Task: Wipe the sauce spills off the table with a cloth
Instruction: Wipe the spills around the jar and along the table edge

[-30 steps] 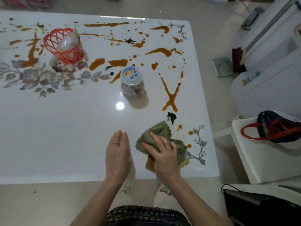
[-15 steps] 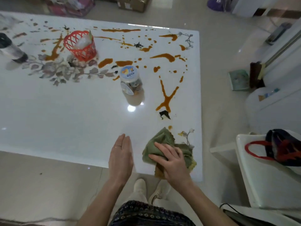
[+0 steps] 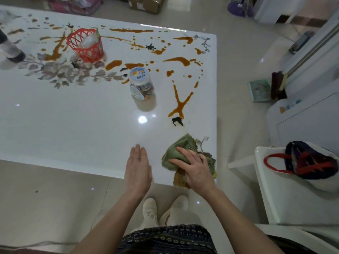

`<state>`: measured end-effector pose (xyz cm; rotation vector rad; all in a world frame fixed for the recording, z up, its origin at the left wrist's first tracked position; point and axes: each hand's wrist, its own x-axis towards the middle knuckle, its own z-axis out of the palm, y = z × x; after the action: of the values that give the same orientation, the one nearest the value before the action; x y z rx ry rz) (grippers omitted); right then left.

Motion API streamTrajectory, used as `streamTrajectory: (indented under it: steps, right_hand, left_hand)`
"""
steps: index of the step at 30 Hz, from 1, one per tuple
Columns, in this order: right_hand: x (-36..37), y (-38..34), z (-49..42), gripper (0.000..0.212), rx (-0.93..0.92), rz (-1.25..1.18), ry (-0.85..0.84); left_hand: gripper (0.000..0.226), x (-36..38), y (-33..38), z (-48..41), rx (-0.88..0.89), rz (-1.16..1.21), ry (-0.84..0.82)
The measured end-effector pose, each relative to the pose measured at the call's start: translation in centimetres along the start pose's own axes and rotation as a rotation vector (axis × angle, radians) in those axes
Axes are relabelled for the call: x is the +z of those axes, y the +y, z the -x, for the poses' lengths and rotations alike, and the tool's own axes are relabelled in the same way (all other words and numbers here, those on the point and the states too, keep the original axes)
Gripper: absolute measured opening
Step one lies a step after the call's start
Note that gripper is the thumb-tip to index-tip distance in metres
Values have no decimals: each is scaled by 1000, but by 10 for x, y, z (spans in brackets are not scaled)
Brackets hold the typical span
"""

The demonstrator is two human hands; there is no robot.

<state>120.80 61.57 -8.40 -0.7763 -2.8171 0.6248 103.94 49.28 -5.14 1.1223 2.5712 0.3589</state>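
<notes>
A crumpled green cloth (image 3: pixel 180 150), stained brown at its near edge, lies at the near right corner of the white glossy table (image 3: pixel 73 125). My right hand (image 3: pixel 194 166) presses on the cloth with spread fingers. My left hand (image 3: pixel 138 167) rests flat on the table's near edge, just left of the cloth, fingers straight. Brown sauce spills cover the far half of the table; a branching streak (image 3: pixel 180 103) and a dark scrap (image 3: pixel 177 121) lie just beyond the cloth.
A clear jar with a blue-printed lid (image 3: pixel 141 83) stands mid-table. A red mesh basket (image 3: pixel 85 44) sits at the far left, a dark-based bottle (image 3: pixel 10 50) at the left edge. A white chair with a bag (image 3: pixel 310 160) stands right of the table.
The small sauce spots beside the cloth are gone from the near right corner. The view has shifted back and left; both hands keep their places on cloth and table.
</notes>
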Motion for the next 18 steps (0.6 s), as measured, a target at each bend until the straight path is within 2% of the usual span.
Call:
streamTrajectory:
  steps: [3,5,7,10,13,18]
  right_hand:
    - [-15,11,-28,51,155,-35,-62]
    - [-11,3,-29,49,218,-49,-24]
    - [-2,-4,-12,47,171,3,11]
    - [1,13,12,45,-78,52,10]
    - [-19,53,-22,43,-256,113,-72]
    - [-27,61,-44,49,-126,41,-91]
  left_hand:
    - [60,7,-3,-2,12,-29,-37]
    - [60,7,0,0,-7,-25,-37]
    - [62,9,6,1,-27,-30,-15]
    - [64,15,15,-2,-105,-40,11]
    - [66,22,31,-7,-201,-32,26]
    - [65,35,68,-14,-347,11,80]
